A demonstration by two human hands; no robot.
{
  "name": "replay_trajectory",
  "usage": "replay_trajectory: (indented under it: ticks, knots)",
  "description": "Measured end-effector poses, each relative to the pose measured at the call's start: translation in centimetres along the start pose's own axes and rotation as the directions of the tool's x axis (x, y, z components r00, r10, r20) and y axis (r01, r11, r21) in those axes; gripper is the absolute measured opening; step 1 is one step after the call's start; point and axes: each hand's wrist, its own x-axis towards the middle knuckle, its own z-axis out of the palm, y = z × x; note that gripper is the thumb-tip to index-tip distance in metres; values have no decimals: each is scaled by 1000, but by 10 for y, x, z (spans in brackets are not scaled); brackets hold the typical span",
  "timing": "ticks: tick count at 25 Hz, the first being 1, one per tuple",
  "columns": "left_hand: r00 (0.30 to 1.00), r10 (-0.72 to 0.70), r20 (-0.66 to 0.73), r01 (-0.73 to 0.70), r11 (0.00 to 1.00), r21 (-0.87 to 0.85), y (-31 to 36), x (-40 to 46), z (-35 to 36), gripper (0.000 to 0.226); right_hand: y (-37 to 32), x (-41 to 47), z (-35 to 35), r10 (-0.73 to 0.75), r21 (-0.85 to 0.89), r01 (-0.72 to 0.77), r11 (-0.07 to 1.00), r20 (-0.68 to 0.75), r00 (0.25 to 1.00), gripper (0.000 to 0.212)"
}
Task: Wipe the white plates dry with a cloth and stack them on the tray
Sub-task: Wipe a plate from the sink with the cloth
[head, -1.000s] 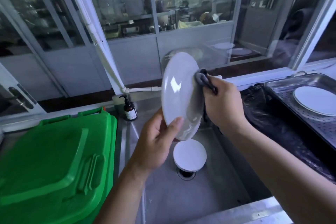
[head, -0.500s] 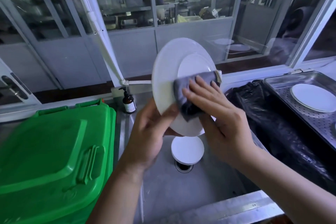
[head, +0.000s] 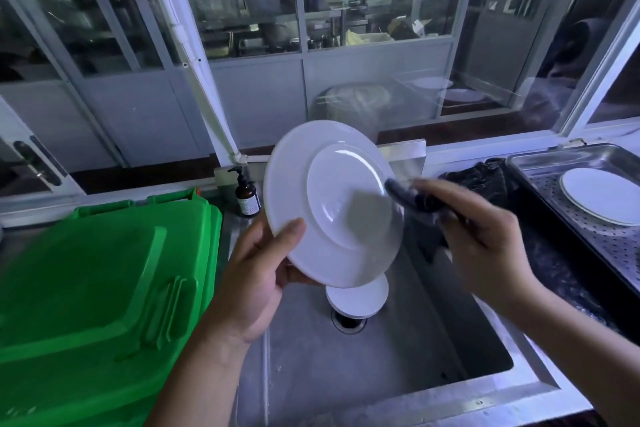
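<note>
My left hand [head: 258,274] grips a white plate [head: 332,201] by its lower left rim, thumb on the face turned to me, and holds it tilted above the sink. That face is the plate's underside with its foot ring. My right hand [head: 485,236] holds a dark grey cloth [head: 408,198] at the plate's right edge; hand and cloth are blurred by motion. Another white plate [head: 356,300] lies in the sink below, partly hidden by the held one. One white plate [head: 602,196] lies on the perforated metal tray [head: 540,163] at the right.
A steel sink [head: 346,374] with a drain sits in front of me. A green bin lid [head: 93,291] fills the left side. A brown pump bottle [head: 247,198] stands behind the sink. Black plastic sheet [head: 485,177] lies between sink and tray. Glass windows close off the back.
The cloth has slid off the plate's underside to its right edge. My right hand moved right with it. The plate now sits lower and more tilted.
</note>
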Motion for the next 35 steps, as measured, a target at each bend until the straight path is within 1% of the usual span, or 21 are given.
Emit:
replay_trajectory:
  ticks: [1,2,3,4,5,6,7,9,11,13,15,18,20,22,24,28,30,32,33,34,35]
  knots:
    - [1000,-21,-4,21,999,-27,-1,-1,0,30,-3,11,3,-105,-50,105,993,-8,994,48]
    - [999,-39,-5,38,998,-42,-1,-2,2,29,-7,23,8,-225,-101,227,969,28,974,43]
    - [999,-50,0,50,997,-53,0,-3,3,30,-12,35,15,-331,-139,344,929,111,937,40]
    - [998,-54,8,55,996,-64,2,-3,4,30,-16,46,22,-382,-147,418,897,220,898,42]
    - [999,-51,16,52,996,-76,3,-4,5,31,-17,56,28,-374,-134,431,892,318,871,46]
    - [999,-36,15,37,996,-84,4,-5,6,31,-17,63,33,-324,-112,390,914,376,868,50]
    - [1000,-12,-3,12,996,-85,4,-6,5,31,-14,66,37,-247,-92,303,949,382,890,52]
    - [996,49,-81,-53,997,-51,0,-6,5,30,-5,62,45,-16,-41,29,999,295,955,51]
    - [979,111,-170,-110,994,16,-8,-6,7,29,3,44,61,217,51,-234,971,219,951,38]
    - [959,183,-216,-158,979,125,-21,-7,11,29,2,19,80,380,161,-416,895,213,900,29]
    - [944,227,-241,-168,956,242,-36,-8,14,28,-2,-3,96,498,246,-565,788,285,819,29]
    - [938,236,-254,-139,927,348,-56,-14,14,28,-11,-16,103,607,332,-726,602,401,686,31]
    - [941,218,-258,-110,920,376,-63,-16,11,29,-16,-13,99,641,320,-783,533,451,621,23]
    - [948,202,-244,-100,922,374,-67,-16,11,34,-21,-9,95,644,328,-805,494,483,593,18]
    - [954,182,-240,-95,938,333,-69,-18,13,30,-29,-8,90,631,345,-808,477,506,588,20]
    - [956,122,-267,-52,966,255,-66,-17,11,21,-47,-6,79,558,423,-787,449,555,616,28]
    - [941,46,-334,-10,994,109,-66,-15,2,23,-45,-2,72,501,449,-814,368,642,581,26]
    - [935,-37,-353,21,999,-49,-65,-18,-8,31,-34,4,61,498,438,-846,305,684,533,26]
    - [942,-59,-331,42,997,-57,-66,-22,-13,35,-26,8,54,532,439,-842,313,654,538,28]
    - [952,-76,-295,66,997,-42,-67,-27,-16,38,-15,13,47,583,452,-823,344,585,565,31]
    - [963,-82,-257,80,997,-18,-68,-32,-18,39,-4,19,40,630,468,-787,403,482,609,34]
